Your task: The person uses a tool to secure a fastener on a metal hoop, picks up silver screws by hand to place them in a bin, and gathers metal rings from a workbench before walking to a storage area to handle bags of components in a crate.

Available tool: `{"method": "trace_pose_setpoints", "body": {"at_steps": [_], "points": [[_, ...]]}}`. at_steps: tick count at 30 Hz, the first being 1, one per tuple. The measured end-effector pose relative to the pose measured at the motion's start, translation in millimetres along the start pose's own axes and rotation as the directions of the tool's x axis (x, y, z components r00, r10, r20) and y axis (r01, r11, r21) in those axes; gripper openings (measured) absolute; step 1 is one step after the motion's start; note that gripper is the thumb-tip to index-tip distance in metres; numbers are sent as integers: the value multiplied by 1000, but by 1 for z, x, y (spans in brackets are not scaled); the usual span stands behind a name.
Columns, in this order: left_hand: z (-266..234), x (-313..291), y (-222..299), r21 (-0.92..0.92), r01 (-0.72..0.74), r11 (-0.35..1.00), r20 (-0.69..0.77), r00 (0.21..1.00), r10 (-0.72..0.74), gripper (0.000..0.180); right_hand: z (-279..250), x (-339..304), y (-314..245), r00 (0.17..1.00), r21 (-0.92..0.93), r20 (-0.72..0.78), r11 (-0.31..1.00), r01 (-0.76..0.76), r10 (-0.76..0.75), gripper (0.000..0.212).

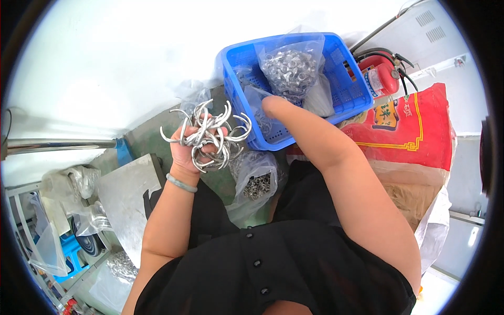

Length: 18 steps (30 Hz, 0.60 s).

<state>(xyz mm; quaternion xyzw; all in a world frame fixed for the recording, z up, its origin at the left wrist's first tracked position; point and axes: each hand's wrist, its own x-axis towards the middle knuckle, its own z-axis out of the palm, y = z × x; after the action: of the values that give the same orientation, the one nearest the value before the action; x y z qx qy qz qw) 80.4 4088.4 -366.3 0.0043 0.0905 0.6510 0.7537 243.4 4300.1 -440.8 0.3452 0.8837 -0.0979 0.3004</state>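
My left hand point(185, 152) is wrapped round a bunch of curved silvery metal hooks point(215, 131), whose ends stick out on all sides. My right forearm point(315, 131) reaches forward to the blue plastic basket point(239, 63). Its wrist bends down at the near left of the basket, by a clear plastic bag, and the fingers of my right hand are hidden. A clear bag of shiny metal ring-like parts point(289, 68) lies in the basket. Between my legs, an opened clear bag point(252, 173) holds small metal pieces.
A red fire extinguisher point(386, 79) stands right of the basket. Nearer lies a red printed sack point(420, 121) beside brown packaging. On the left are a grey board point(128, 194), a metal pole point(63, 144), a rack point(21, 236) with plastic bags, and a blue stool point(71, 257).
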Motion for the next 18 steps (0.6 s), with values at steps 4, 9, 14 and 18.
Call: {"method": "trace_pose_setpoints", "body": {"at_steps": [4,9,14,18], "points": [[1,3,-2,-19,3,1000,-4,1000,-3,41,-4,9,-4,938,-140,267,954,265,-221,22],[0,1,0,-15,11,1000,8,1000,-11,41,1,7,20,944,655,315,742,-145,-94,32],[2,4,0,6,30,1000,20,999,-30,41,6,-4,29,956,632,227,775,2,-188,37],[6,4,-2,-109,48,993,63,997,-41,36,-21,-27,33,998,252,-64,967,34,-19,37]]}}
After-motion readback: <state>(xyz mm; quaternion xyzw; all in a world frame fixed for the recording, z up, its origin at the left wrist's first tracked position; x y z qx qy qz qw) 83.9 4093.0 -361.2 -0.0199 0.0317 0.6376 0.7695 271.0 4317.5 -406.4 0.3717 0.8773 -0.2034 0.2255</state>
